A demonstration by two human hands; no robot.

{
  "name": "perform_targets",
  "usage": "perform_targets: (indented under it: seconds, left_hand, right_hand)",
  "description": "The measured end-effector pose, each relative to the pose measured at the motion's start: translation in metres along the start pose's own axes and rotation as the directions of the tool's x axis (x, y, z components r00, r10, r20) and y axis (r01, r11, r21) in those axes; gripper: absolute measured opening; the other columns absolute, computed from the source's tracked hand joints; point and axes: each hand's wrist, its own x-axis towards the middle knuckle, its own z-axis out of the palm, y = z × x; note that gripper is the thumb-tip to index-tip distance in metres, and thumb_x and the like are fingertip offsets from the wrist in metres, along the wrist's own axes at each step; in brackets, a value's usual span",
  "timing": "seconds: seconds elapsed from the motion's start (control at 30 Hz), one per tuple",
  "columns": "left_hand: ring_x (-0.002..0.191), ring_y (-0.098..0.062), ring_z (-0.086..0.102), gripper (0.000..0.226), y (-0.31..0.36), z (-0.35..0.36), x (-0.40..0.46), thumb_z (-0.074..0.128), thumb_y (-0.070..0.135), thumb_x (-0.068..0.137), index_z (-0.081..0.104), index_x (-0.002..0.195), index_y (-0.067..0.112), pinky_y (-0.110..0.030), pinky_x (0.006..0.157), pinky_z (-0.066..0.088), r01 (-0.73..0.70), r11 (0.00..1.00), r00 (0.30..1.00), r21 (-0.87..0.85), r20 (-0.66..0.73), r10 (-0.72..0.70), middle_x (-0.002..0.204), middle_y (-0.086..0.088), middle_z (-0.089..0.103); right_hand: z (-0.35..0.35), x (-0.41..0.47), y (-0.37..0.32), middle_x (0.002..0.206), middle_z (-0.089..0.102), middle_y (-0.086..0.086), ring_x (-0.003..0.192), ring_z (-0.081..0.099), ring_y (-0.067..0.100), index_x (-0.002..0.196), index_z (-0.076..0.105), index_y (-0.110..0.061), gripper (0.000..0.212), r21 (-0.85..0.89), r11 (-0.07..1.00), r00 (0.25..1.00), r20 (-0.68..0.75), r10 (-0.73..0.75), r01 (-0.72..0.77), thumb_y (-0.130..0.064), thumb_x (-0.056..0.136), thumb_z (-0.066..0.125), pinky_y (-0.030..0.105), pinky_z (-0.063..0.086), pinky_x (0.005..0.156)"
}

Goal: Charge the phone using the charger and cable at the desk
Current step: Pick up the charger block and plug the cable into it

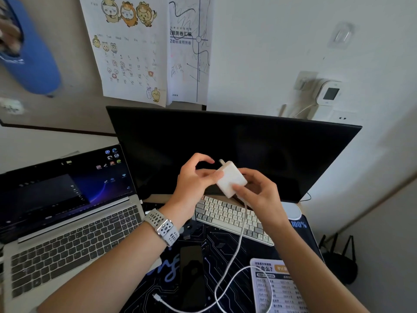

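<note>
Reaching in from the left, the left hand (194, 177) pinches the white charger (231, 179) at its near edge, upper fingers curled free above it. The right hand (259, 190) grips the charger's other side, thumb pressed on its face. The cable (234, 263) drops and loops beside the dark phone (193, 274) lying on the desk mat (216, 242).

A white, blocky plastic charger (231, 179) is held up before the monitor, prongs pointing far-left. Its white braided cable (234, 260) hangs down and loops near-right, free plug lying beside a dark, flat rectangular phone (192, 273) on the desk
</note>
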Motion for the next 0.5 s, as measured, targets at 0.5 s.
perform_targets:
  seconds: [0.5]
  left_hand:
    - [0.062,-0.016,0.069,0.004,-0.017,-0.003,0.009,0.060,0.010,0.090,0.059,0.091,0.014,-0.027,0.057,0.049,0.306,0.881,0.948,-0.360,0.030,-0.317,0.073,-0.003,0.074]
  right_hand:
    - [0.002,-0.001,-0.013,0.092,0.076,0.008,0.086,0.073,0.024,0.099,0.074,-0.022,0.016,0.097,0.992,0.996,-0.001,0.085,-0.084,-0.017,0.094,0.059,0.022,0.057,0.068]
